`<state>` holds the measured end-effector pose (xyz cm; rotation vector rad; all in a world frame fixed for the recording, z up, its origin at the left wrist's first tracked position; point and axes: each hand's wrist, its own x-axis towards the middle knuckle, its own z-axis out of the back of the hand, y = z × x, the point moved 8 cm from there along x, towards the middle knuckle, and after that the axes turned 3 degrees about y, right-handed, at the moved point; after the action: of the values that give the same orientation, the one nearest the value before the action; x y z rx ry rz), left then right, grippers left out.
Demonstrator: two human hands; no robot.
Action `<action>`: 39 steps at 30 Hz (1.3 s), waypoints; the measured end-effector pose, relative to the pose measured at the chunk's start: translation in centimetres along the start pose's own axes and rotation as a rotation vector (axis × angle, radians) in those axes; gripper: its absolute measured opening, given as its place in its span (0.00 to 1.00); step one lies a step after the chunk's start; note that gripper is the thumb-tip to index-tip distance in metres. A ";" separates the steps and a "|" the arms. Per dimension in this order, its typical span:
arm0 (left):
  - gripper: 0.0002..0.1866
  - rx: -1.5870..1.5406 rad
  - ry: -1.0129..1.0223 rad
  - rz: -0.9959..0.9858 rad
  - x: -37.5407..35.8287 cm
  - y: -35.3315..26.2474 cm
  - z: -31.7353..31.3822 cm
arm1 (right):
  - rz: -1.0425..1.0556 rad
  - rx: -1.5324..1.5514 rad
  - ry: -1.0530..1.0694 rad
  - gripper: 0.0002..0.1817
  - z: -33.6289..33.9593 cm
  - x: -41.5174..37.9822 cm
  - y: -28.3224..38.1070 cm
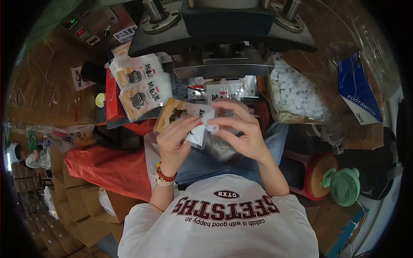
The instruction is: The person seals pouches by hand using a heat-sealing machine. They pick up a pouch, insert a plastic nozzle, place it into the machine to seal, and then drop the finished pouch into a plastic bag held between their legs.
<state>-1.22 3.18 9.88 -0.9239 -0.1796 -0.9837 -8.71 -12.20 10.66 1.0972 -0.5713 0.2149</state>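
Bare left hand (174, 135): fingers bent, close together
Bare right hand (243, 131): fingers curved, thumb near pointing finger
Bare forearms (275, 175): bent inward, hands near each other

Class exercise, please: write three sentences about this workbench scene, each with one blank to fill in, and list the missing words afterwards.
1. The hand holding the printed pouch has a beaded bracelet on its wrist; it is the ____ hand.
2. The small fan is coloured ____.
3. The many small pieces heaped in the open box are ____.

Missing words: left; green; white.
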 end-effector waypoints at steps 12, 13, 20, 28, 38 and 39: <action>0.13 -1.176 0.205 0.817 0.5 6.5 -12.4 | -0.282 -0.444 -0.396 0.22 9.8 -1.3 -1.5; 0.13 -1.233 0.152 0.844 1.5 6.4 -12.4 | -0.283 -0.446 -0.394 0.22 10.7 -1.3 -2.2; 0.13 -1.316 0.137 0.904 3.1 9.3 -14.2 | -0.710 -1.050 -0.163 0.10 11.8 -3.6 -11.1; 0.33 0.702 -0.121 0.331 0.6 10.9 0.2 | -0.358 -0.679 -0.412 0.07 11.6 -3.9 -8.1; 0.17 0.148 -0.054 0.390 -3.7 8.2 1.2 | 0.040 -0.271 -0.298 0.12 4.2 -0.9 2.1; 0.17 0.062 -0.139 0.274 -3.2 6.2 1.4 | 0.148 -0.395 -0.282 0.12 3.1 -0.4 3.6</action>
<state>2.17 7.60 5.43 -0.9327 -0.1935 -0.6583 -11.65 -13.32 14.25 0.7048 -0.9065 0.0697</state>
